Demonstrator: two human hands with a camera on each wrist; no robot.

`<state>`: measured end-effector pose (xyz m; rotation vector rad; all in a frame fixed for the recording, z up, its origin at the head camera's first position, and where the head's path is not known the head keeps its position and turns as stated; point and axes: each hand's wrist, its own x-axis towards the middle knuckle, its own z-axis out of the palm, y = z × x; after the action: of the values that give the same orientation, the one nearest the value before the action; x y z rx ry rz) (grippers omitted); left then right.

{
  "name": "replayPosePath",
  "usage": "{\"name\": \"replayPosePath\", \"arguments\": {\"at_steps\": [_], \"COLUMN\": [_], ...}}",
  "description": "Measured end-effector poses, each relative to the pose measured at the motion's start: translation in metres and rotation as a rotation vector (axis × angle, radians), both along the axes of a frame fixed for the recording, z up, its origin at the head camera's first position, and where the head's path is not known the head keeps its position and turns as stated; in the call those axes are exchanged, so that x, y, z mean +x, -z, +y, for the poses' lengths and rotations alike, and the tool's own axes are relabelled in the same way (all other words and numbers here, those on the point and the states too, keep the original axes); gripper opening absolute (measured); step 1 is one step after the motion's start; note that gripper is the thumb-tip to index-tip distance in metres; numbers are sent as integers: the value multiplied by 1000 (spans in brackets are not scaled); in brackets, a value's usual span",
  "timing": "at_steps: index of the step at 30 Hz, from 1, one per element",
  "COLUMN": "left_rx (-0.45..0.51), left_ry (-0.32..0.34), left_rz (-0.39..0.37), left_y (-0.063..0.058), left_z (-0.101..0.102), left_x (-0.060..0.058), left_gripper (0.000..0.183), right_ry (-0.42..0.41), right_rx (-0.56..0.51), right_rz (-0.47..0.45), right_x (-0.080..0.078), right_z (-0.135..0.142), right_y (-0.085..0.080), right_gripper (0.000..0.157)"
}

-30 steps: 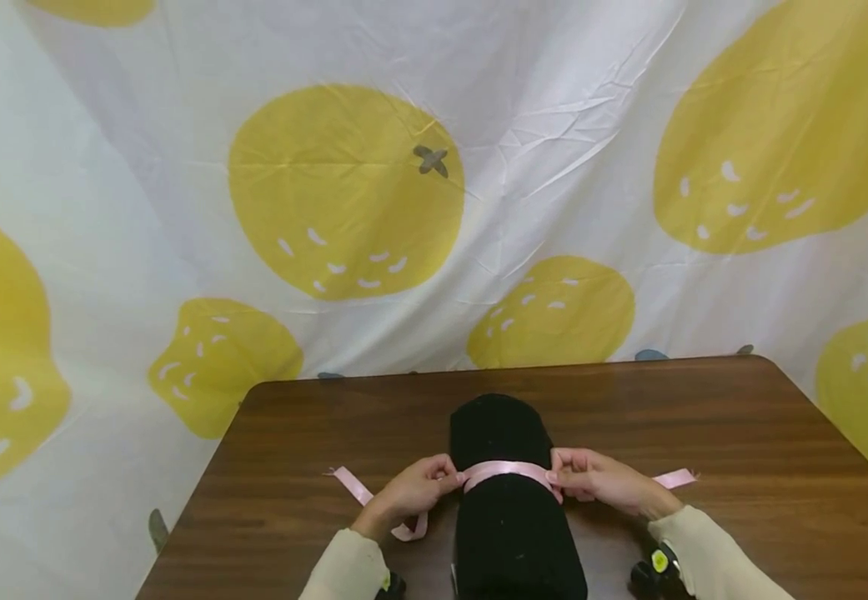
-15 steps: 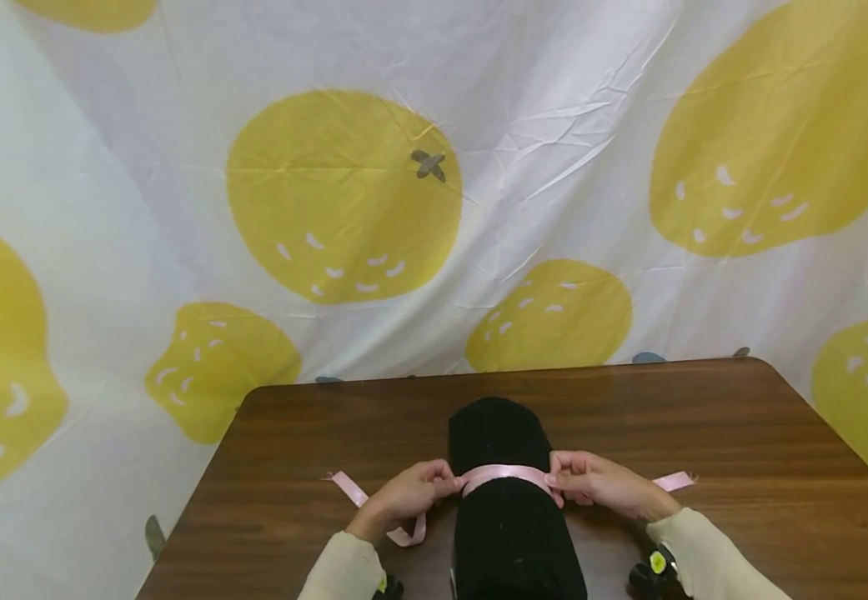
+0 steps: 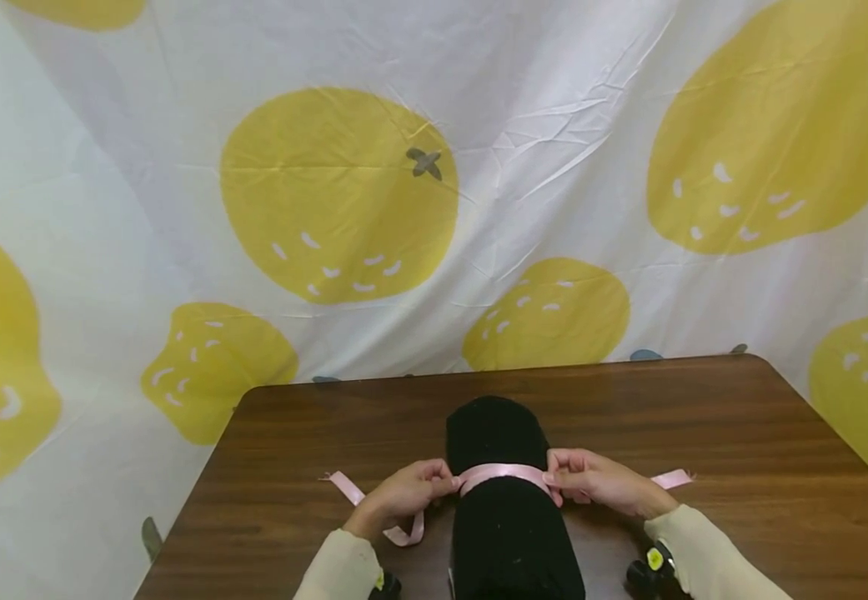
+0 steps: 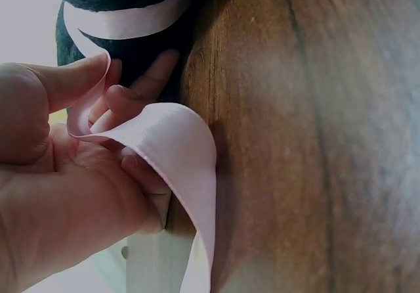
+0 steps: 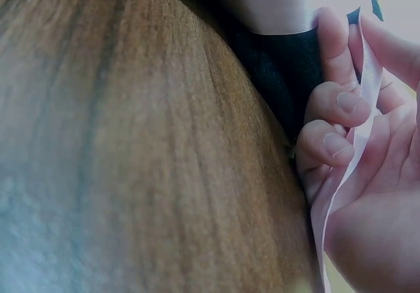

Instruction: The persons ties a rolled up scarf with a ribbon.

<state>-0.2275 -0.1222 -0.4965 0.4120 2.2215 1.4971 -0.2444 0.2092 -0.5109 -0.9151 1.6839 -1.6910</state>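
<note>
A long, black, fuzzy bundle [image 3: 514, 533] lies on the table, its near end cut off by the head view's lower edge. Round its middle runs a pink satin ribbon [image 3: 504, 472], drawn in so the bundle narrows there. On the bundle's left side my left hand [image 3: 409, 490] pinches the ribbon between thumb and fingers; in the left wrist view a loose length of ribbon [image 4: 180, 135] curls out of the palm. My right hand [image 3: 604, 482] pinches the ribbon at the right side, and its tail [image 5: 367, 102] runs down across the palm. The bundle's underside is hidden.
Both frayed ribbon ends rest on the brown wood-grain table [image 3: 741, 433], one out to each side. Behind the table's far edge hangs a white cloth [image 3: 539, 208] printed with yellow fruit. Dark wrist cameras sit beneath both sleeves.
The head view shifts very slightly. Both hands keep their pinch on the ribbon at the bundle's sides, with no other clear movement.
</note>
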Motion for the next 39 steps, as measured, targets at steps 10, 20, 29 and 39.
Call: {"name": "replayPosePath", "arguments": {"at_steps": [10, 20, 29, 39], "left_rx": [-53, -9, -118, -277], "left_ry": [-1, -25, -28, -67], "left_rz": [15, 47, 167, 324], "left_y": [-4, -6, -21, -36], "left_z": [-6, -1, -4, -3], "left_x": [-1, 1, 2, 9], "left_gripper": [27, 21, 15, 15], "right_ry": [8, 39, 56, 207], "right_rx": [10, 15, 52, 311], "right_rz": [25, 44, 63, 477], "right_x": [-5, -3, 0, 6], "right_z": [-5, -4, -4, -7], "right_y": [4, -2, -15, -38], "right_gripper": [20, 22, 20, 15]}}
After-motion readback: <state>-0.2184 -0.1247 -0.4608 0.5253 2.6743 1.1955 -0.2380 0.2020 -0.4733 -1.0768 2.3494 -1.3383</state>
